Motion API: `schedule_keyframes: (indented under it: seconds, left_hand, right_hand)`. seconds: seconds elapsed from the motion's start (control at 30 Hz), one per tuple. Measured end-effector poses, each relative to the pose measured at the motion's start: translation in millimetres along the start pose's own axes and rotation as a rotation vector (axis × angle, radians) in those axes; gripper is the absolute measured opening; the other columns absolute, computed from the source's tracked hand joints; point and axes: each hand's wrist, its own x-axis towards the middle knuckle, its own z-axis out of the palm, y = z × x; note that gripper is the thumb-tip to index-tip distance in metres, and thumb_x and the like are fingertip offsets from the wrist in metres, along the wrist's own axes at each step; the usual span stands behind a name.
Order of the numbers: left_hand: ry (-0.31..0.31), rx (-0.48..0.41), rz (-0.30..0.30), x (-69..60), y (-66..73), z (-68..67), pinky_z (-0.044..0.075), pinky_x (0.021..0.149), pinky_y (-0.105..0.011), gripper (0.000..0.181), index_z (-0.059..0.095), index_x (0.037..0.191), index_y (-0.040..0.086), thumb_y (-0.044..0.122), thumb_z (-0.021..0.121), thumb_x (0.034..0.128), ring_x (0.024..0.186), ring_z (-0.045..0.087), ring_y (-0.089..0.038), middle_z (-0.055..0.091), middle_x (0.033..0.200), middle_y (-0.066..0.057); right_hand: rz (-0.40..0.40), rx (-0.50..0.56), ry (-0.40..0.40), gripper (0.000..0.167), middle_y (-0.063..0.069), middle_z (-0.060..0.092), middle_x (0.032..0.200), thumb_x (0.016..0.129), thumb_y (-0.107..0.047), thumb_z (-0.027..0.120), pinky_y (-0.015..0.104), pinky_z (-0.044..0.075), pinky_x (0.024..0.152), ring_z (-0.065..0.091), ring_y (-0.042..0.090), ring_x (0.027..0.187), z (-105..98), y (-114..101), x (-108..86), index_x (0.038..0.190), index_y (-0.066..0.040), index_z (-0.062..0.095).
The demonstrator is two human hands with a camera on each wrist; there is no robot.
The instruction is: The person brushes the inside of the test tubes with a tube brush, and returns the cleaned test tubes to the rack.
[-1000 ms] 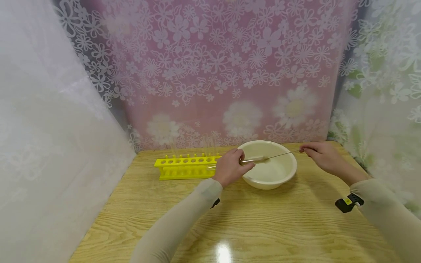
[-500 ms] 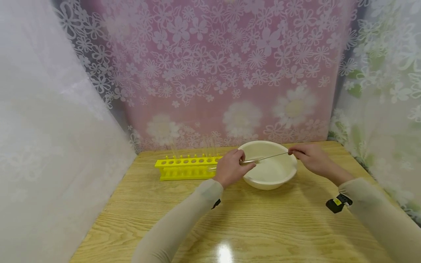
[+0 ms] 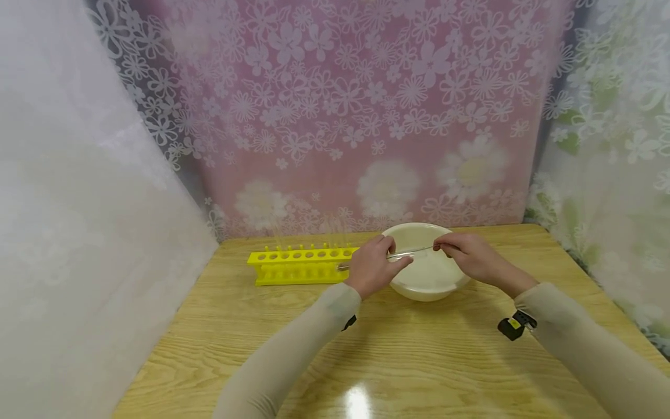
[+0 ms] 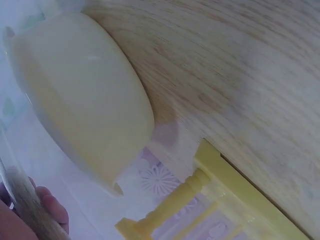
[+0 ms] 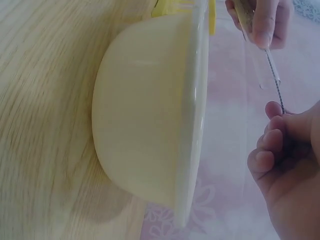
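A clear glass test tube lies nearly level over the left side of a cream basin. My left hand grips the tube around its middle. Pinched in my right hand is the twisted wire handle of a test tube brush. The brush's bristles are inside the tube, down among the left fingers; the palm hides part of them. In the right wrist view, a short length of wire shows between the tube's mouth and the right fingertips.
A yellow test tube rack stands left of the basin, with several clear tubes upright on it. Patterned curtains enclose the wooden table at the back and both sides.
My right hand has moved left toward the left hand, sliding the brush deeper into the tube. Less wire shows now. The left hand has stayed almost in place.
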Motion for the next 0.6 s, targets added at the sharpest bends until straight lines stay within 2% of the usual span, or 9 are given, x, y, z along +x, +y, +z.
schedule_keyframes:
  seconds: [0.2, 0.4, 0.47, 0.6]
  left_hand:
    - [0.004, -0.003, 0.008, -0.6, 0.4, -2.4, 0.039, 0.056, -0.022, 0.042, 0.055, 0.094, 0.023, 0.066, 0.058, 0.093, 0.065, 0.048, -0.007, 0.05, 0.082, 0.012]
    - [-0.001, -0.016, 0.026, -1.8, -1.6, -4.3, 0.039, 0.055, -0.023, 0.042, 0.056, 0.095, 0.023, 0.066, 0.057, 0.0934, 0.064, 0.048, -0.007, 0.051, 0.082, 0.011]
    - [0.005, -0.028, 0.039, -1.5, -2.2, -4.5, 0.039, 0.055, -0.023, 0.043, 0.056, 0.096, 0.023, 0.066, 0.057, 0.0934, 0.065, 0.048, -0.007, 0.051, 0.082, 0.011]
    - [0.005, -0.035, 0.035, -1.1, -3.7, -4.4, 0.039, 0.056, -0.024, 0.043, 0.055, 0.095, 0.023, 0.066, 0.057, 0.0933, 0.065, 0.048, -0.008, 0.051, 0.081, 0.01]
  right_hand:
    - [-0.025, 0.027, -0.002, 0.024, 0.013, 0.069, 0.1, 0.106, -0.006, 0.048, 0.036, 0.047, 0.071, 0.058, 0.025, 0.082, 5.3, -3.8, 2.3, 0.116, -0.001, 0.07]
    - [-0.04, 0.039, 0.025, 0.026, 0.015, 0.071, 0.113, 0.107, -0.011, 0.049, 0.034, 0.053, 0.073, 0.067, 0.028, 0.091, 6.7, -0.2, -3.0, 0.124, -0.003, 0.067]
    - [-0.045, 0.037, 0.051, 0.026, 0.014, 0.071, 0.115, 0.106, -0.013, 0.05, 0.032, 0.053, 0.073, 0.068, 0.025, 0.089, 6.5, 2.0, -5.2, 0.125, -0.005, 0.067]
    - [-0.07, 0.003, 0.107, 0.021, 0.007, 0.072, 0.1, 0.104, -0.012, 0.057, 0.027, 0.05, 0.066, 0.062, 0.012, 0.075, 6.1, 3.7, -8.0, 0.121, -0.007, 0.066]
